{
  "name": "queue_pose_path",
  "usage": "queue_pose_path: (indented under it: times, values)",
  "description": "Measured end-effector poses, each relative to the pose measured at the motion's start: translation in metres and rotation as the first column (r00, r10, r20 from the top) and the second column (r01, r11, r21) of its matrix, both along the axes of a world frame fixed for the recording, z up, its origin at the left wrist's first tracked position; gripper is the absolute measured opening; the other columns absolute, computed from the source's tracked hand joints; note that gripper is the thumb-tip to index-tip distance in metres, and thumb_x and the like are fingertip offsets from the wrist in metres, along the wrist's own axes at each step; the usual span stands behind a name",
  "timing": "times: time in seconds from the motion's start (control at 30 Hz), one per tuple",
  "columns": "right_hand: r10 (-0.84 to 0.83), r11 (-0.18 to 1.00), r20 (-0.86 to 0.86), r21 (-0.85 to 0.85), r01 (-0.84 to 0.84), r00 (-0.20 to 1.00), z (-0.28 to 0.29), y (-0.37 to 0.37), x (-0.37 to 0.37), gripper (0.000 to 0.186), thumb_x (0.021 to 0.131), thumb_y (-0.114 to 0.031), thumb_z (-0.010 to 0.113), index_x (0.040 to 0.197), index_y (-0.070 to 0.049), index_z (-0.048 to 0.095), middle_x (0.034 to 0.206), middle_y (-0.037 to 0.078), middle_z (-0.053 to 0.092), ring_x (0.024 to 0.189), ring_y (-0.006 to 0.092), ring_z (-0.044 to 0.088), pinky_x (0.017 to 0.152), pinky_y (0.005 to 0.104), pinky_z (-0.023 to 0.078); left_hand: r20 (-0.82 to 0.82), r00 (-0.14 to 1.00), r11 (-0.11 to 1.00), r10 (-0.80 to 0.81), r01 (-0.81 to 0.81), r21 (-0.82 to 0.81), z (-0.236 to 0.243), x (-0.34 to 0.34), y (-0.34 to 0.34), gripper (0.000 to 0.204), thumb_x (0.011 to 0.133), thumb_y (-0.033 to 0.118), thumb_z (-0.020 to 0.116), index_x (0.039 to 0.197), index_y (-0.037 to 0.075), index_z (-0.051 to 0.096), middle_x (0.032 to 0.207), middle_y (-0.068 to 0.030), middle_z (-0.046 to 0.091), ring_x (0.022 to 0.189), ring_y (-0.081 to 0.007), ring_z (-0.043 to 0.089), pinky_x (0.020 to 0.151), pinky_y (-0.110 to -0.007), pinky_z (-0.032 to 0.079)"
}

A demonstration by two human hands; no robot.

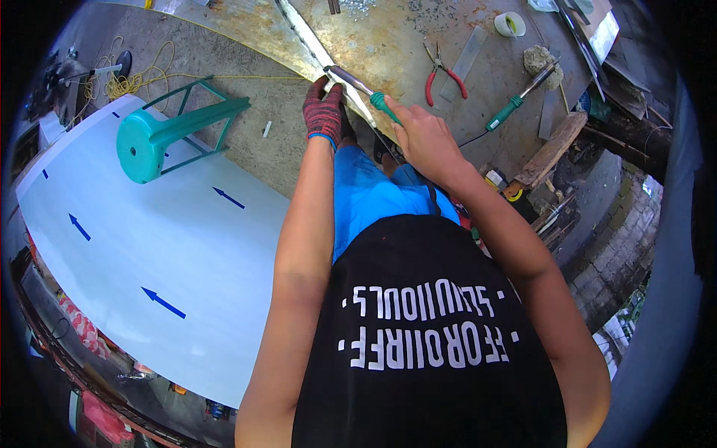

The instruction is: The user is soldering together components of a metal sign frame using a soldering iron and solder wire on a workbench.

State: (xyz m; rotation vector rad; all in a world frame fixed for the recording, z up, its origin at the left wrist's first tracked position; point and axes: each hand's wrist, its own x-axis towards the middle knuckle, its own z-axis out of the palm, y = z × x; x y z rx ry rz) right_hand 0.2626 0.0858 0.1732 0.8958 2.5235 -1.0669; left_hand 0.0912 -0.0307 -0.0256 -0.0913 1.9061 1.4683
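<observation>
**Metal strip under the tool, work looks mid-way**

Metal is what we see at both hands: the gloved left hand (323, 112) curls its fingers onto the bright strip (317, 48), and the bare right hand (424, 138) closes round the green-handled tool (366, 91), its tip on the strip beside the glove. We judge the work begun, unfinished. Beyond the right hand lie red pliers (442, 78).

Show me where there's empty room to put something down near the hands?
The rusty metal tabletop is bare between the long shiny metal strip and the red-handled pliers. The big pale sheet with blue arrows is open below the toppled green plastic stool. It is crowded around the green-handled screwdriver, wooden block and tape roll.
</observation>
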Motion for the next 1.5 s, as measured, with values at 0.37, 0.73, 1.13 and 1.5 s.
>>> queue_pose_path:
  times: [0.37,0.73,1.13,1.5]
  values:
    - [-0.015,0.999,-0.005,0.046,0.015,1.000,0.001,-0.002,-0.003,0.050,0.094,-0.013,0.055,0.143,-0.013,0.047,0.100,0.023,0.061,0.091,0.0455,0.062,0.082,0.0527,0.050,0.024,1.000,0.999,0.012,-0.013,0.047,0.000,0.000,0.001,0.051,0.084,0.017,0.076,0.131,0.004,0.060,0.114,-0.0141,0.064,0.100,-0.0215,0.060,0.088,-0.034,0.049]
    - [0.093,0.978,0.110,0.178,-0.111,0.990,0.017,-0.007,-0.019,0.062,0.084,-0.007,0.059,0.145,-0.009,0.045,0.098,0.024,0.062,0.087,0.0418,0.066,0.079,0.0520,0.052,0.058,0.995,0.993,0.076,-0.080,0.086,0.021,0.004,0.006,0.047,0.086,0.014,0.074,0.130,0.002,0.059,0.096,-0.0070,0.062,0.079,-0.0153,0.059,0.068,-0.029,0.050]
    - [0.123,0.973,0.067,0.187,-0.133,0.990,0.021,-0.004,-0.015,0.049,0.091,-0.011,0.052,0.139,-0.002,0.047,0.101,0.025,0.065,0.088,0.0402,0.068,0.076,0.0493,0.054,0.093,0.993,0.994,0.072,-0.080,0.079,0.035,0.005,0.008,0.046,0.088,0.010,0.072,0.130,0.002,0.057,0.092,-0.0042,0.059,0.076,-0.0133,0.057,0.065,-0.028,0.049]
    - [0.133,0.973,0.084,0.177,-0.146,0.988,0.015,-0.001,-0.014,0.047,0.092,-0.010,0.050,0.139,-0.002,0.047,0.100,0.025,0.065,0.086,0.0399,0.068,0.074,0.0493,0.054,0.095,0.992,0.994,0.079,-0.085,0.062,0.037,0.004,0.009,0.044,0.088,0.012,0.072,0.129,0.003,0.058,0.089,-0.0029,0.057,0.071,-0.0117,0.056,0.061,-0.027,0.048]
